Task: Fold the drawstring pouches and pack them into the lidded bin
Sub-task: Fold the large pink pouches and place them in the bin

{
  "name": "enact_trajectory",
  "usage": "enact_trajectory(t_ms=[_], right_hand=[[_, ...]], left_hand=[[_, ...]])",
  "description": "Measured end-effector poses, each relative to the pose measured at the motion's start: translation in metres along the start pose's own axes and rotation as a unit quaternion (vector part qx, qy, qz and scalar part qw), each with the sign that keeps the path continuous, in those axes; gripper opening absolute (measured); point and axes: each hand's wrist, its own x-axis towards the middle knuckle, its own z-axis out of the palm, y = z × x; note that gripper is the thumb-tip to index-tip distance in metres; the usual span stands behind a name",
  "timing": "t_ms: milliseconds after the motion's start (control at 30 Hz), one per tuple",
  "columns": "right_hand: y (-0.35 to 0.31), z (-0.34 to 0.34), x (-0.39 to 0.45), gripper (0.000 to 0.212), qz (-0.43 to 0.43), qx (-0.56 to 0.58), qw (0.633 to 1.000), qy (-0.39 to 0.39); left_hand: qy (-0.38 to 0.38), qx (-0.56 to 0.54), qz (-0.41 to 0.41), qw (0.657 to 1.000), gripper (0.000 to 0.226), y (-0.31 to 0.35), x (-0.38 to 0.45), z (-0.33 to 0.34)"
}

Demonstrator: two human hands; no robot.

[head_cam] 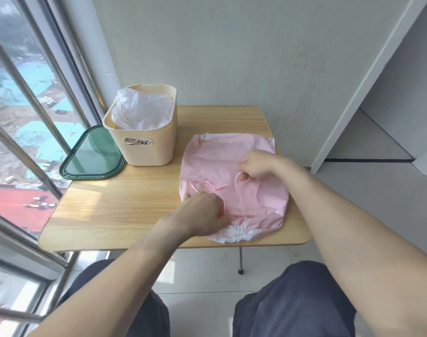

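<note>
A pink drawstring pouch (214, 161) lies flat on the right half of the wooden table (115, 203), its gathered white mouth (236, 233) at the near edge. My right hand (256, 164) pinches a loop of the pink cord (239, 190) above the pouch's middle. My left hand (202, 212) rests curled on the pouch's near left part, close to the other cord; whether it holds the cord is hidden. The beige bin (144, 147) stands at the back left with white pouches (142, 110) inside. Its green lid (90, 156) lies flat to the bin's left.
A window with metal rails (32, 98) runs along the left of the table. A white wall stands behind it and a doorway (389, 105) opens at the right. My knees (292, 300) are under the table's near edge.
</note>
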Motion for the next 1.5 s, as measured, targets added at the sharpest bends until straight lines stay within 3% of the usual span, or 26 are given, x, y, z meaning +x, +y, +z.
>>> enact_trajectory(t_ms=[100, 167, 267, 400, 567, 633, 833, 967, 1100, 1267, 1400, 1500], right_hand=[[0.003, -0.021, 0.005, 0.024, -0.012, -0.096, 0.992, 0.084], [0.005, -0.028, -0.002, 0.018, -0.035, -0.088, 0.985, 0.142], [0.004, -0.026, -0.022, 0.026, -0.083, -0.058, 0.973, 0.205], [0.003, -0.002, -0.071, 0.045, -0.065, -0.029, 0.993, 0.092], [0.014, 0.036, -0.111, 0.053, -0.020, -0.059, 0.990, 0.127], [0.017, 0.047, -0.120, 0.054, -0.011, -0.050, 0.987, 0.154], [0.009, 0.075, -0.128, 0.038, -0.047, 0.087, 0.979, 0.180], [0.008, 0.092, -0.124, 0.049, -0.037, 0.090, 0.975, 0.200], [0.002, 0.098, -0.123, 0.023, -0.033, 0.126, 0.967, 0.217], [-0.004, 0.102, -0.124, 0.017, -0.036, 0.196, 0.952, 0.233], [-0.010, 0.103, -0.121, 0.020, -0.045, 0.233, 0.940, 0.243], [-0.011, 0.104, -0.122, 0.034, -0.071, 0.213, 0.941, 0.251]], left_hand=[[-0.003, -0.009, 0.008, 1.000, 0.023, -0.003, 0.001, 0.002], [-0.005, -0.007, 0.014, 1.000, 0.017, -0.003, 0.001, 0.002], [0.005, -0.016, 0.011, 1.000, 0.017, -0.004, 0.003, 0.002], [0.032, -0.091, -0.002, 0.995, 0.018, -0.010, 0.007, 0.006], [0.238, -0.165, 0.108, 0.951, 0.015, 0.003, 0.004, 0.010], [0.228, -0.207, 0.127, 0.943, 0.014, 0.011, 0.002, 0.009], [0.193, -0.222, 0.048, 0.954, 0.013, 0.009, 0.007, 0.021], [0.192, -0.284, 0.040, 0.939, 0.015, 0.010, 0.005, 0.021], [0.186, -0.347, 0.032, 0.919, 0.017, 0.014, -0.001, 0.021], [0.214, -0.391, 0.002, 0.895, 0.015, 0.017, -0.005, 0.017], [0.258, -0.410, 0.006, 0.875, 0.013, 0.021, -0.010, 0.014], [0.231, -0.414, 0.054, 0.879, 0.011, 0.021, -0.011, 0.014]])
